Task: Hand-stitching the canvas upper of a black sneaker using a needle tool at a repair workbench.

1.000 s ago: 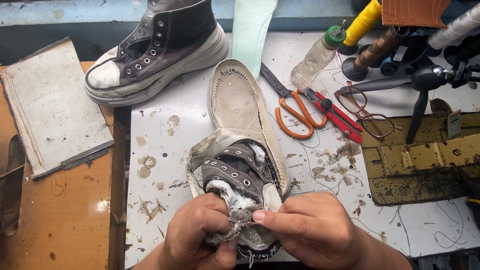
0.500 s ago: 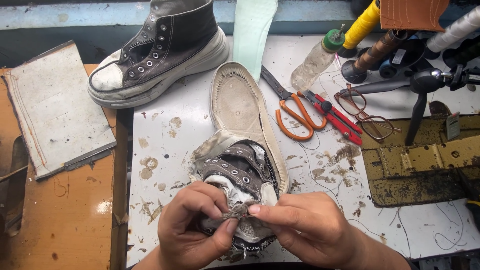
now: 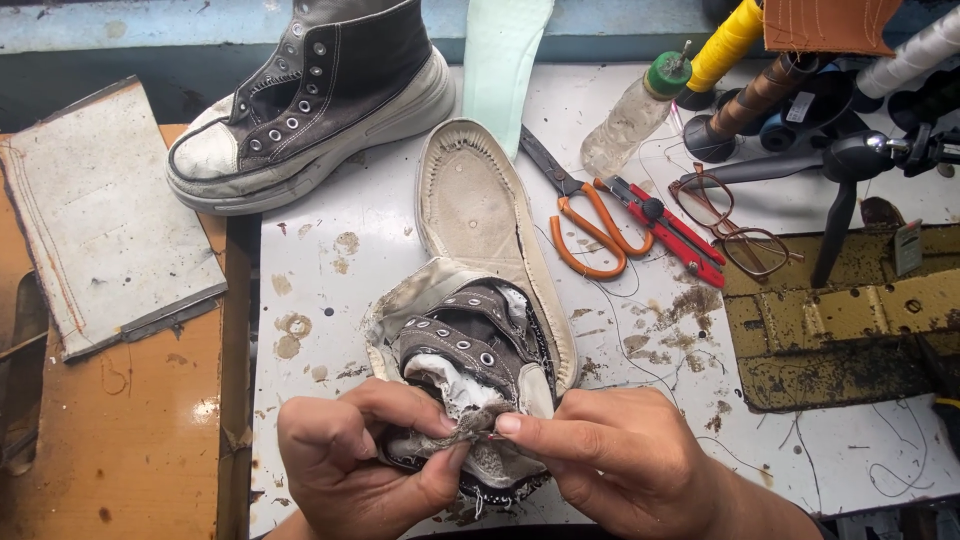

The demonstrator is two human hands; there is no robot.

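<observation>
One dismantled sneaker [image 3: 470, 370] lies at the near edge of the white table [image 3: 330, 290], its grey canvas upper peeled open and its pale sole stretching away toward twelve o'clock, and both hands are on it. The left hand [image 3: 360, 455] closes in from eight o'clock, thumb and forefinger pinched narrow on a frayed scrap of the upper's lining; the right hand [image 3: 620, 465] comes in from four o'clock, fingertips [image 3: 510, 424] pressed tight on the same scrap, so the two grips meet right at the shoe's near end, touching one another over the fabric. The bulk of the shoe sits just beyond the fingers, at twelve o'clock from the pinch. Out from there: one whole high-top sneaker [image 3: 310, 105] stands at eleven o'clock, well apart, toe pointing left. One pale green insole [image 3: 500, 60] lies at twelve o'clock, just past the sole's tip. At one o'clock, one pair of orange-handled scissors [image 3: 585, 225] lies beside one red-handled tool [image 3: 665, 225], then one pair of brown glasses [image 3: 735, 225]. Beyond them stand one clear bottle with a green cap [image 3: 635, 115] and a cluster of thread spools, one yellow spool [image 3: 730, 40] among them. At ten o'clock, one grey board [image 3: 100, 215] rests on the orange bench.
</observation>
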